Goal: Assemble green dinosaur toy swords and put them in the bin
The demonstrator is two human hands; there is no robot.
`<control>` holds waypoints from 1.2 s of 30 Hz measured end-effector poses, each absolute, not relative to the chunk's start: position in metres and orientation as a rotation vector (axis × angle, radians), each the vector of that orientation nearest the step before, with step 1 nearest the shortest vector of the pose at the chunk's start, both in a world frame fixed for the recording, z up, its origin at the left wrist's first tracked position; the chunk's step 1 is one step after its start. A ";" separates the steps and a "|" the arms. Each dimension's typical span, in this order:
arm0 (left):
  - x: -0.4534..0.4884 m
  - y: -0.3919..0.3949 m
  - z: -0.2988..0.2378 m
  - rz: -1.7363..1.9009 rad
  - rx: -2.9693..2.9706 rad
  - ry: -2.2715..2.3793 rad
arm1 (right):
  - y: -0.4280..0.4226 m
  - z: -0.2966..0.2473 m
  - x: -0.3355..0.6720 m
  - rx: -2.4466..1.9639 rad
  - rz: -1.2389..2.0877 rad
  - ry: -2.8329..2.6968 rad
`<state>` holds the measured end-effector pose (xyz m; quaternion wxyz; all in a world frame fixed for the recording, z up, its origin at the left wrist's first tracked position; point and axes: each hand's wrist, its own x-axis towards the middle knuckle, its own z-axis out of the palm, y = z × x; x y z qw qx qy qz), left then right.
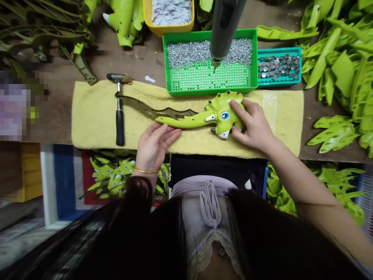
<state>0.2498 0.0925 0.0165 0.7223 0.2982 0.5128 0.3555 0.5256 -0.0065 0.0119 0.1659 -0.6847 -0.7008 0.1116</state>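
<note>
A green toy dinosaur sword (201, 118) lies across a yellow cloth pad (96, 112). Its triceratops head with a blue eye is at the right, and its dark blade points left. My right hand (252, 126) wraps round the dinosaur head and holds it. My left hand (154, 142) lies flat with fingers stretched out, resting on the sword's green middle part. A hanging electric screwdriver (223, 31) points down over a green tray of screws (210, 64).
A small hammer (119, 112) lies on the pad's left. A teal tray of metal discs (278, 66) and a yellow bin of white pieces (170, 13) stand behind. Green plastic parts (340, 70) pile up right and left. Bins with more toys (116, 175) sit below the bench.
</note>
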 end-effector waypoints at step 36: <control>0.282 0.148 0.074 0.656 2.644 0.447 | 0.025 0.090 0.518 -1.691 0.140 -2.085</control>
